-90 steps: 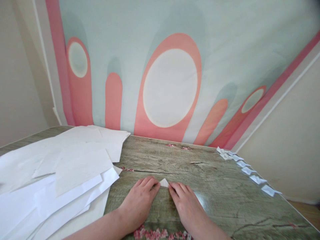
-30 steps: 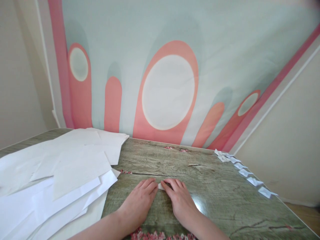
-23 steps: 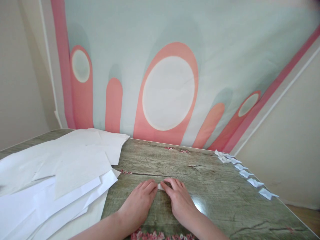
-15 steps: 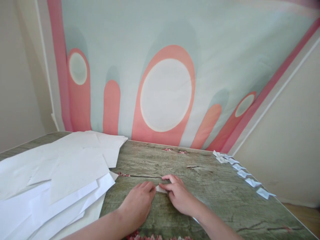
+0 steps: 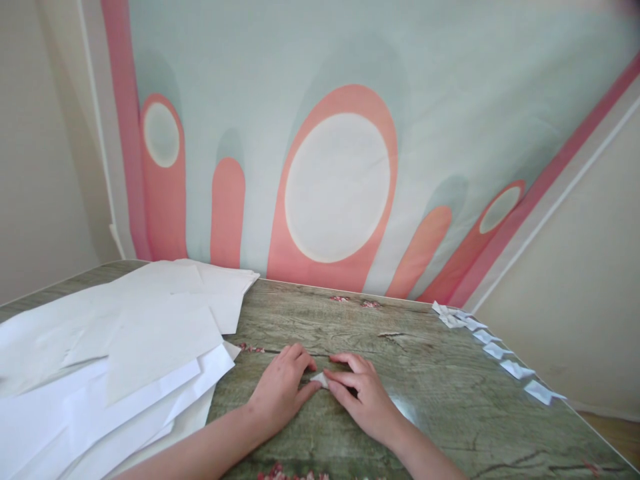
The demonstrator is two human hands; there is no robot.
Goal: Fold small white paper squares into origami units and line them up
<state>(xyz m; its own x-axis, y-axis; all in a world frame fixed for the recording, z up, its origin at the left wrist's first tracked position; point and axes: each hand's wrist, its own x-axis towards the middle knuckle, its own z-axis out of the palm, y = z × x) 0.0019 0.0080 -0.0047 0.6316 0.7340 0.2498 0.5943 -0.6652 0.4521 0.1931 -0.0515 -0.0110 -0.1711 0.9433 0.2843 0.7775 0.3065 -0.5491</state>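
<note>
A small folded piece of white paper [image 5: 319,379] lies at the middle of the wood-patterned table, between my two hands. My left hand [image 5: 281,381] grips its left side, thumb at the near edge and curled fingers beyond it. On the other side, my right hand [image 5: 364,393] pinches the paper's right end with thumb and forefinger, its other fingers bent. The fingertips cover part of the paper, so its full folded shape is hard to make out.
A spread stack of white paper sheets [image 5: 165,333] covers the table's left side. Along the right edge runs a row of several small folded paper pieces [image 5: 517,369]. A wall hanging [image 5: 260,80] with pink and white shapes rises behind the wood-grain table [image 5: 310,313].
My left thumb has come forward into sight on the paper, and the left fingers have lifted and spread from it slightly. The right hand keeps its place at the paper's right end.
</note>
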